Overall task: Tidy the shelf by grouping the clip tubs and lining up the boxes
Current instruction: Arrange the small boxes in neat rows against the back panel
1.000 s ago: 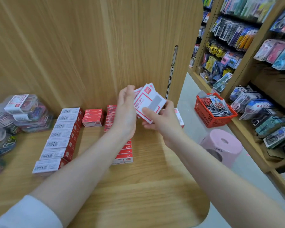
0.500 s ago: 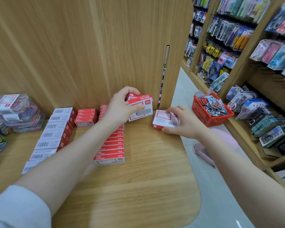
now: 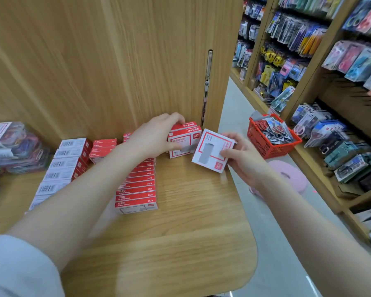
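Note:
My left hand (image 3: 156, 136) grips a small stack of red and white staple boxes (image 3: 185, 139) that stands on the wooden shelf (image 3: 180, 232) against the back panel. Just right of that stack, my right hand (image 3: 242, 157) holds one more staple box (image 3: 212, 150) tilted, its white face up. A long row of red boxes (image 3: 137, 185) runs towards me in the middle. Further left lie a short stack of red boxes (image 3: 103, 150) and a row of boxes with barcode labels (image 3: 62, 168). Clear clip tubs (image 3: 13, 146) are piled at the far left.
The shelf's rounded front corner (image 3: 244, 254) ends at an aisle floor. A red basket (image 3: 270, 138) of packets sits on the neighbouring shelf unit to the right. A pink stool (image 3: 287, 174) stands on the floor below. A metal slotted rail (image 3: 207, 86) runs up the back panel.
My left hand has set its boxes down against the back panel. My right hand has lifted its box off the shelf edge and turned it face up beside that stack.

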{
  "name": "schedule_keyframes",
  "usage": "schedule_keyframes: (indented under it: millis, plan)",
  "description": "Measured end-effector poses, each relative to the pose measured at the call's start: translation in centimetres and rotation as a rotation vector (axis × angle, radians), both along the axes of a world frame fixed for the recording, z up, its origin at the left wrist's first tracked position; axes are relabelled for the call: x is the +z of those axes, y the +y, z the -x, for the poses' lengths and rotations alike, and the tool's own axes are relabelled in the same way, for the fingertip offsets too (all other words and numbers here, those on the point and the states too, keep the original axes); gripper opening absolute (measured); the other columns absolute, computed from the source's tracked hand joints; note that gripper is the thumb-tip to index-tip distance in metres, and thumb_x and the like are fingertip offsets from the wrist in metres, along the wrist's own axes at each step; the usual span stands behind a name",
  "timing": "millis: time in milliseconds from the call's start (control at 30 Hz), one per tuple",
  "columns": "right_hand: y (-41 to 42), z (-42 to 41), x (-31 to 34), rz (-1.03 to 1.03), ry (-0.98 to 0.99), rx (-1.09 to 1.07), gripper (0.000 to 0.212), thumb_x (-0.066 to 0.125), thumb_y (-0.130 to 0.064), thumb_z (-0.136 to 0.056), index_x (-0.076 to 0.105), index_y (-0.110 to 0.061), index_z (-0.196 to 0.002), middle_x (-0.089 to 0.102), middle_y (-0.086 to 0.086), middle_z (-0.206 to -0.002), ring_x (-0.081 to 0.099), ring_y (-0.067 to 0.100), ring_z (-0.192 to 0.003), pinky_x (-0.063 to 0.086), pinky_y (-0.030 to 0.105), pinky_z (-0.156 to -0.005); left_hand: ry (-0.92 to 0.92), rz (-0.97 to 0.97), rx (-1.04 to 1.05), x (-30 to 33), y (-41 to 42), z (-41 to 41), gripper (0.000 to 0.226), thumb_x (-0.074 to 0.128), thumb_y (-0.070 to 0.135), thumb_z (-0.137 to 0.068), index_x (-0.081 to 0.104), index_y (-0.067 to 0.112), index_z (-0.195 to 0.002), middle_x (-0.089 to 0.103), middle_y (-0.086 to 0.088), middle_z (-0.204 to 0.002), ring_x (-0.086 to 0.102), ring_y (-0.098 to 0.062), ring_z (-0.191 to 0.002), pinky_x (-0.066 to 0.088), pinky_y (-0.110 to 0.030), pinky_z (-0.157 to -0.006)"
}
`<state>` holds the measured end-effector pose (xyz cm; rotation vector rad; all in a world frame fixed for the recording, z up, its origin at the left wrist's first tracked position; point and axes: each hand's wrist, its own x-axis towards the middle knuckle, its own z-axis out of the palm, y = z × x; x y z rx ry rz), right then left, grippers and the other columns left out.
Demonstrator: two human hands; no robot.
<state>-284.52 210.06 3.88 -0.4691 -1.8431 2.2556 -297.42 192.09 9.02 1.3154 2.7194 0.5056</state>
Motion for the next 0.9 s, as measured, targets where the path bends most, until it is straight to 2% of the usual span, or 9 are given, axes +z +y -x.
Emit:
schedule_keyframes:
  millis: [100, 200, 267, 400, 500, 600, 733, 800, 900]
  plan:
    - [-0.9, -0.1, 0.6, -0.140, 0.059, -0.062, 0.044, 0.047, 0.014, -0.085, 0.044, -0.019, -0.115, 0.062, 0.005, -0.089, 0.063, 0.012, -0.082, 0.053, 0.024, -0.069, 0.051, 0.042, 0.008, 0.5, -1.2, 0.3, 0.051, 0.069, 0.032, -0.079, 0.046, 0.024, -0.124, 0.056, 0.002, -0.116, 0.053, -0.015, -0.099, 0.048, -0.037, -0.084]
    - [-1.3, 0.0, 2.4, -0.311, 0.259, -0.109, 0.037, 0.053, 0.010, -0.085, 0.047, -0.018, -0.109, 0.065, -0.002, -0.087, 0.064, 0.002, -0.079, 0.051, 0.019, -0.068, 0.091, -0.025, 0.037, 0.0, -1.3, 0.7, 0.046, 0.069, 0.028, -0.080, 0.050, 0.020, -0.121, 0.059, 0.001, -0.109, 0.047, -0.012, -0.084, 0.045, -0.032, -0.078]
    - [-1.4, 0.6, 3.5, -0.677, 0.347, -0.059, 0.029, 0.058, -0.001, -0.084, 0.056, -0.020, -0.106, 0.065, -0.008, -0.092, 0.061, -0.001, -0.083, 0.047, 0.017, -0.076, 0.059, -0.096, 0.042, -0.4, -0.9, 0.7, 0.043, 0.070, 0.021, -0.080, 0.053, 0.017, -0.119, 0.059, -0.003, -0.110, 0.048, -0.013, -0.085, 0.045, -0.031, -0.082]
    - [-3.0, 3.4, 1.9, -1.328, 0.340, 0.031, 0.031, 0.056, -0.015, -0.082, 0.066, -0.015, -0.111, 0.062, 0.009, -0.106, 0.054, 0.030, -0.096, 0.043, 0.040, -0.084, -0.068, -0.198, 0.058, -0.7, -0.5, 0.4, 0.049, 0.066, 0.010, -0.081, 0.048, 0.011, -0.127, 0.053, -0.009, -0.123, 0.060, -0.022, -0.097, 0.048, -0.036, -0.092]
    - [-4.4, 4.4, 0.3, -1.217, 0.248, -0.112, 0.047, 0.064, -0.002, -0.074, 0.056, -0.009, -0.120, 0.047, 0.014, -0.122, 0.042, 0.031, -0.113, 0.032, 0.029, -0.100, -0.199, -0.321, 0.126, -1.0, -0.9, -0.6, 0.057, 0.055, -0.001, -0.084, 0.039, 0.015, -0.136, 0.045, -0.009, -0.134, 0.060, -0.016, -0.099, 0.049, -0.028, -0.090]
    - [-4.8, 4.0, -0.6, -0.894, 0.131, -0.252, 0.070, 0.072, -0.003, -0.071, 0.036, -0.005, -0.132, 0.039, 0.005, -0.126, 0.040, 0.011, -0.113, 0.025, 0.003, -0.092, -0.485, -0.526, 0.279, -1.1, -0.8, -2.4, 0.064, 0.047, -0.002, -0.086, 0.025, 0.016, -0.144, 0.037, -0.006, -0.144, 0.045, -0.015, -0.125, 0.035, -0.027, -0.105]
    - [-5.2, 4.3, -2.1, -0.728, -0.039, -0.158, 0.065, 0.070, -0.009, -0.075, 0.036, -0.015, -0.130, 0.054, 0.002, -0.120, 0.058, 0.008, -0.097, 0.049, 0.028, -0.090, -1.050, -0.745, 0.398, -1.0, 0.3, -3.8, 0.041, 0.040, -0.008, -0.080, 0.053, 0.006, -0.116, 0.060, -0.012, -0.119, 0.050, -0.023, -0.120, 0.029, -0.038, -0.112]
    - [-5.7, 4.7, -2.2, -0.769, -0.031, -0.188, 0.057, 0.067, -0.009, -0.077, 0.039, -0.018, -0.126, 0.055, 0.004, -0.116, 0.058, 0.018, -0.103, 0.050, 0.040, -0.089, -1.133, -0.788, 0.421, -1.1, 0.8, -4.0, 0.041, 0.036, -0.011, -0.078, 0.053, 0.001, -0.113, 0.061, -0.018, -0.116, 0.053, -0.028, -0.117, 0.033, -0.041, -0.109]
    - [-6.6, 5.1, -1.9, -0.784, -0.017, -0.227, 0.056, 0.062, -0.002, -0.079, 0.038, -0.008, -0.130, 0.049, 0.013, -0.120, 0.052, 0.024, -0.111, 0.045, 0.034, -0.095, -1.142, -0.810, 0.450, -1.0, 1.1, -4.0, 0.043, 0.038, -0.009, -0.076, 0.051, 0.000, -0.116, 0.061, -0.021, -0.117, 0.054, -0.030, -0.115, 0.034, -0.043, -0.108]
